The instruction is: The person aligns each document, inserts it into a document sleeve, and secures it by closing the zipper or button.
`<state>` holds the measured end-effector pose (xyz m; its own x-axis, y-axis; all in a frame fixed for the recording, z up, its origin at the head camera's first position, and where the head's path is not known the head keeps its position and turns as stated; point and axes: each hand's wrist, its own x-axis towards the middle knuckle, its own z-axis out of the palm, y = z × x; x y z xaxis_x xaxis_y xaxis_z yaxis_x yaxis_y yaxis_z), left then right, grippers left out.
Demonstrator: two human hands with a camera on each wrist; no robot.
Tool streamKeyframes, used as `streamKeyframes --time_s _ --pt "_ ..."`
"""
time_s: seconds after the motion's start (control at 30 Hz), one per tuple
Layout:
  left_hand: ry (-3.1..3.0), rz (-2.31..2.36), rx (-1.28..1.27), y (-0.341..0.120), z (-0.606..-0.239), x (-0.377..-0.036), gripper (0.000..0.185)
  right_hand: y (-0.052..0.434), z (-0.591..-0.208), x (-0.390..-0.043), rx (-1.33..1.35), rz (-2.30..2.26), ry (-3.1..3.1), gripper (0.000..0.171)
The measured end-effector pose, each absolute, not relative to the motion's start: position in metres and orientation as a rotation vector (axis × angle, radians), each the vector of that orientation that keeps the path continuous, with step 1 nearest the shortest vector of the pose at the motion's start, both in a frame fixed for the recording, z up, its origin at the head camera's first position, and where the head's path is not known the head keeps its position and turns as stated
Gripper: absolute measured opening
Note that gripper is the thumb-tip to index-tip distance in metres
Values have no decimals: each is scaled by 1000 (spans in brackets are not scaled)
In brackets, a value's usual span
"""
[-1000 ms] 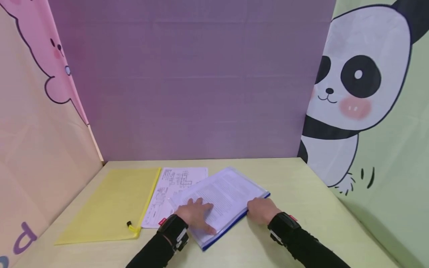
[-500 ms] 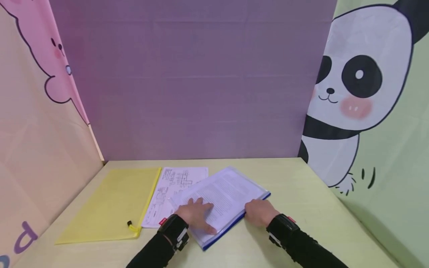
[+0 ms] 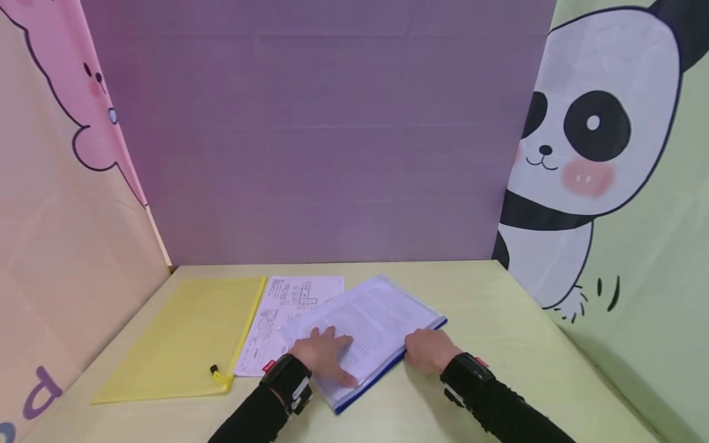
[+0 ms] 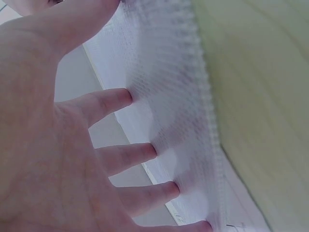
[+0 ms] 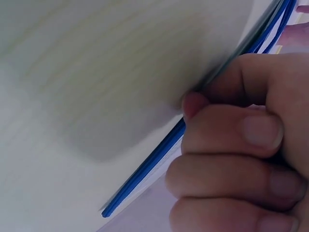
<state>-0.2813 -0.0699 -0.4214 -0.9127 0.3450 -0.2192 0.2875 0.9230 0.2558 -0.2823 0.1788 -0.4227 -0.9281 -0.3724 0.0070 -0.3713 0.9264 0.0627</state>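
Note:
A clear document folder with a blue edge lies at an angle on the table, a page of printed text showing through its top. My left hand presses on its near left part with fingers spread; in the left wrist view the fingertips touch the whitish folder surface. At the blue side, my right hand pinches the edge between thumb and forefinger. The right wrist view has the other fingers curled, with the blue strip running past them. What lies right between thumb and forefinger is hidden.
A printed sheet with a diagram lies partly under the folder's left side. Left of it is a flat yellow zip folder with a yellow and black pull tab. A purple panel stands behind the table.
My right hand has slid slightly left and nearer along the blue edge, then stayed there. The left hand and the folder look the same.

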Motion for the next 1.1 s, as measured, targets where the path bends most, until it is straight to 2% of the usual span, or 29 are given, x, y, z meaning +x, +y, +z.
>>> streamKeyframes --time_s 0.67,1.1 --pt "2829 299 476 -68 -420 -279 88 161 -422 -270 616 -196 -3066 23" --pt "2871 252 434 -66 -421 -275 92 163 -422 -279 584 -152 -3108 23"
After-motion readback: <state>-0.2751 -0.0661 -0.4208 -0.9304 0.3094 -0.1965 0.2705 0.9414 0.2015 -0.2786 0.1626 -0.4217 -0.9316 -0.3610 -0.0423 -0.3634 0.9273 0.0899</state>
